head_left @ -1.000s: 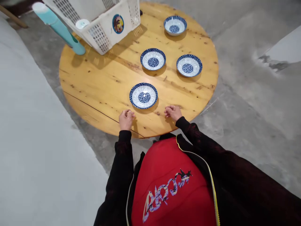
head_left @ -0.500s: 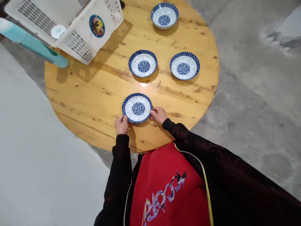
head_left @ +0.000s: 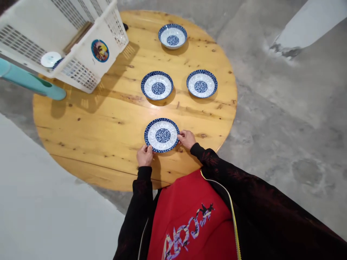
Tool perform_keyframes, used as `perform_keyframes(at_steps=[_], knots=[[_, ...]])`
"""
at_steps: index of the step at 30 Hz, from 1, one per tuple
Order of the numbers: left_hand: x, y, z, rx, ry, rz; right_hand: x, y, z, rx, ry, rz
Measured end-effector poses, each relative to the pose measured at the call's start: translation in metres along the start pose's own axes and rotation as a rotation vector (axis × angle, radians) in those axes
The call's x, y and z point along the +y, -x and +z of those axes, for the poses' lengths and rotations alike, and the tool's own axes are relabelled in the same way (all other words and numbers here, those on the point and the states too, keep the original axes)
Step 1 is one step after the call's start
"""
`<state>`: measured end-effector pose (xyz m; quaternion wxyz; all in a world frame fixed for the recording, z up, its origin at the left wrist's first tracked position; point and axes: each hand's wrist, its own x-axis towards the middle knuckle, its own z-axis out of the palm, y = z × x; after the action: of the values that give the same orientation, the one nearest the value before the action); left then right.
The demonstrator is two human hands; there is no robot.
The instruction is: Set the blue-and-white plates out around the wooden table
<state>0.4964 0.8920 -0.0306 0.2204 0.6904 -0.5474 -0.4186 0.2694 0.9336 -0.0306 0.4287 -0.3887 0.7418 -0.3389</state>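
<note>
A blue-and-white patterned plate (head_left: 162, 135) lies on the round wooden table (head_left: 108, 119) near its front edge. My left hand (head_left: 144, 155) grips the plate's near-left rim with curled fingers. My right hand (head_left: 187, 139) pinches the right rim. Both hands rest on the tabletop beside the plate. Three more matching dishes stand further back: one plate (head_left: 157, 85) in the middle, another plate (head_left: 201, 83) to its right, and a bowl (head_left: 172, 35) at the far edge.
A white plastic lattice basket (head_left: 81, 47) with a round sticker stands tilted at the table's back left. A teal cylinder (head_left: 29, 82) lies beside it. Grey concrete floor surrounds the table; a pale slab runs along the left.
Both hands moved from the bare tabletop onto the near plate's rim and now hold it. The view has shifted, and the plate sits slightly nearer me.
</note>
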Motion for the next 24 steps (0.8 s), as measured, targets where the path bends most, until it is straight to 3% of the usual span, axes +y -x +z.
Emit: perform_keyframes(at_steps=[14, 24], knots=[[-0.002, -0.001, -0.006, -0.074, -0.063, 0.093, 0.002, 0.007, 0.004, 0.124, 0.027, -0.002], [-0.011, -0.001, -0.002, -0.078, -0.047, 0.122, 0.008, 0.009, 0.005, 0.114, -0.013, 0.006]])
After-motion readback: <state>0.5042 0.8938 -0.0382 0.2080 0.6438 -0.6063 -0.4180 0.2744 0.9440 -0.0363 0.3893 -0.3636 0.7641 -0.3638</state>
